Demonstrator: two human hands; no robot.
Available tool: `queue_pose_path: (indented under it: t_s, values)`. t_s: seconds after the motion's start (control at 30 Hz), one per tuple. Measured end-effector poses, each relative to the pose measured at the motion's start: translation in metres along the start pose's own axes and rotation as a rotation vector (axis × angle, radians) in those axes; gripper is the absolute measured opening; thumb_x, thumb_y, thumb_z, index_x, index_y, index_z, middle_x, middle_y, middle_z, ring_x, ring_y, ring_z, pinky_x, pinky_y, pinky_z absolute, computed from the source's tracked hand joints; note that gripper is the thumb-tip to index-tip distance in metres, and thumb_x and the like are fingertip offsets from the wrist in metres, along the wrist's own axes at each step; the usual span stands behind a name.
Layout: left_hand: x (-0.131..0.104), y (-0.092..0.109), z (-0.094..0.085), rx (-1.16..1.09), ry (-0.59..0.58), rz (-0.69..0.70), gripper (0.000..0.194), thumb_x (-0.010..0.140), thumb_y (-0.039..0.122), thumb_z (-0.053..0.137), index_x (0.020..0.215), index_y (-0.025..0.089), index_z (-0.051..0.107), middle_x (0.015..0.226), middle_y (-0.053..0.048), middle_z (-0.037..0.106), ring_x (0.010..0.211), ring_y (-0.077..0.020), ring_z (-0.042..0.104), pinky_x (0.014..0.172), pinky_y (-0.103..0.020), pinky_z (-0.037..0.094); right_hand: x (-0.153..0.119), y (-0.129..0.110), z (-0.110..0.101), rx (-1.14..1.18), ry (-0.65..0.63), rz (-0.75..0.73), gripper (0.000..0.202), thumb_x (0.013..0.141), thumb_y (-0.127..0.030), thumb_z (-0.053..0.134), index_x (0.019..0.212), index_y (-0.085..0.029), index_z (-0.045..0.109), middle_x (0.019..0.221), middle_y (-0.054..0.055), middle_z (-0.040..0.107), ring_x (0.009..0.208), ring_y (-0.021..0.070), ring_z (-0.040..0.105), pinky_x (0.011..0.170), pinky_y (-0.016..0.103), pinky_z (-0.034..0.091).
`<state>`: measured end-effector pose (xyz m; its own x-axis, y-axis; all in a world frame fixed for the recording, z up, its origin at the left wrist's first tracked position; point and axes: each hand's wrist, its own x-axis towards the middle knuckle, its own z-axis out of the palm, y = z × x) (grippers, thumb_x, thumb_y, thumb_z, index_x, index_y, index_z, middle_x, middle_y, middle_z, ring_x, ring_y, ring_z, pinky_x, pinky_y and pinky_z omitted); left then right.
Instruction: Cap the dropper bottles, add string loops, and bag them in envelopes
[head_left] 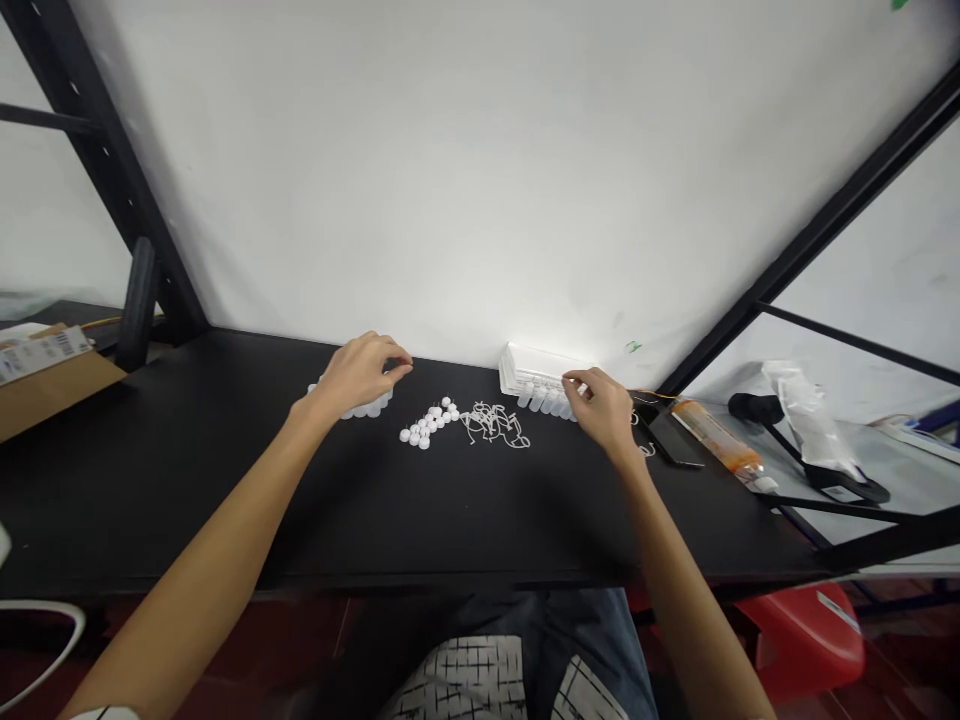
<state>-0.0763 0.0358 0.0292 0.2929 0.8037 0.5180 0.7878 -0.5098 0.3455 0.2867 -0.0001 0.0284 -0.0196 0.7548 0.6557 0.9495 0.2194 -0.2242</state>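
Note:
My left hand [364, 372] hovers over a group of translucent white small tubes [367, 409] at the left, partly covering them. Its thumb and forefinger curl together at the tips; anything between them is too small to make out. My right hand [601, 405] is in a similar pinch beside a row of translucent white tubes [541, 399], and what its fingertips hold, if anything, cannot be seen. Between the hands lie several round white caps [424, 427] with thin pins sticking up, and a loose pile of curved white plastic pieces [491, 422].
A white box-like stack [544, 366] stands against the wall behind the right tubes. To the right are a dark phone [671, 440] and an orange-and-clear bottle [718, 440]. A cardboard box [60, 375] sits at far left. Black frame posts border the black table [450, 520]; a red stool [810, 640] is below.

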Motion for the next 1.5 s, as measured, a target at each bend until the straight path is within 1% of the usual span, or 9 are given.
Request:
queue_pose_path:
  t_s: [0.13,0.3,0.5,0.63,0.9,1.03,1.27,1.4,1.5]
  values:
    - [0.001,-0.024,-0.014,0.023,-0.045,-0.013,0.018,0.084,0.038,0.061,0.077,0.028,0.075,0.097,-0.004,0.074,0.099,-0.0295,0.061,0.077,-0.037,0.047,0.012,-0.053,0.033,0.213,-0.134,-0.055,0.019,0.089,-0.027,0.055,0.085,-0.020,0.073,0.089,0.005,0.073,0.074,0.0179,0.062,0.069,0.028,0.040]
    - [0.001,-0.035,-0.007,0.154,-0.088,-0.039,0.020,0.082,0.041,0.064,0.086,0.026,0.077,0.105,-0.007,0.073,0.105,-0.0318,0.060,0.085,-0.041,0.046,0.011,-0.093,0.067,0.260,-0.270,-0.129,0.020,0.090,-0.027,0.055,0.086,-0.022,0.074,0.087,0.003,0.071,0.075,0.0171,0.061,0.062,0.027,0.035]
    - [0.000,-0.027,0.008,0.374,-0.136,-0.094,0.033,0.087,0.043,0.058,0.104,0.020,0.076,0.117,-0.013,0.068,0.115,-0.0328,0.052,0.096,-0.048,0.037,-0.005,-0.072,0.071,0.175,-0.303,-0.081,0.019,0.090,-0.025,0.055,0.088,-0.021,0.074,0.086,0.003,0.071,0.078,0.0170,0.062,0.063,0.026,0.035]
    - [-0.001,-0.023,0.018,0.413,-0.124,-0.130,0.033,0.088,0.045,0.056,0.089,0.021,0.078,0.112,-0.013,0.071,0.115,-0.0342,0.051,0.098,-0.051,0.032,-0.003,-0.062,0.069,0.163,-0.282,-0.033,0.020,0.090,-0.024,0.055,0.085,-0.022,0.074,0.088,0.003,0.072,0.081,0.0182,0.063,0.064,0.026,0.036]
    - [-0.001,-0.021,0.026,0.347,-0.038,-0.103,0.021,0.083,0.030,0.061,0.070,0.020,0.075,0.101,-0.013,0.074,0.111,-0.0360,0.054,0.098,-0.057,0.030,0.002,-0.056,0.067,0.145,-0.250,0.012,0.020,0.090,-0.026,0.055,0.086,-0.021,0.074,0.090,0.004,0.073,0.081,0.0189,0.064,0.067,0.028,0.039]
    - [0.001,-0.009,0.022,0.178,0.072,-0.057,0.023,0.086,0.033,0.057,0.077,0.021,0.075,0.103,-0.011,0.074,0.111,-0.0342,0.057,0.100,-0.054,0.032,0.004,-0.047,0.059,0.182,-0.288,0.069,0.017,0.086,-0.028,0.060,0.084,-0.022,0.075,0.089,0.003,0.075,0.078,0.0184,0.064,0.070,0.028,0.041]
    - [0.001,0.019,0.018,-0.512,0.173,-0.125,0.029,0.090,0.044,0.056,0.093,0.018,0.068,0.094,-0.009,0.075,0.094,-0.0262,0.068,0.085,-0.037,0.049,0.004,-0.035,0.052,0.308,-0.619,0.072,0.007,0.073,-0.027,0.073,0.076,-0.021,0.075,0.080,0.000,0.074,0.072,0.0150,0.062,0.064,0.025,0.041]
    - [0.001,0.027,0.023,-0.937,0.153,-0.159,0.033,0.089,0.049,0.060,0.093,0.017,0.061,0.085,-0.007,0.072,0.087,-0.0225,0.070,0.085,-0.039,0.053,0.004,-0.033,0.055,0.292,-0.620,0.068,0.007,0.075,-0.023,0.069,0.074,-0.020,0.075,0.079,0.000,0.073,0.072,0.0142,0.061,0.064,0.025,0.040]
    - [0.001,0.030,0.026,-1.091,0.072,-0.261,0.031,0.087,0.047,0.064,0.090,0.016,0.060,0.075,-0.005,0.067,0.075,-0.0196,0.069,0.079,-0.040,0.057,0.004,-0.033,0.054,0.259,-0.550,0.108,0.011,0.079,-0.024,0.065,0.079,-0.020,0.075,0.083,0.001,0.074,0.075,0.0155,0.063,0.066,0.026,0.042]
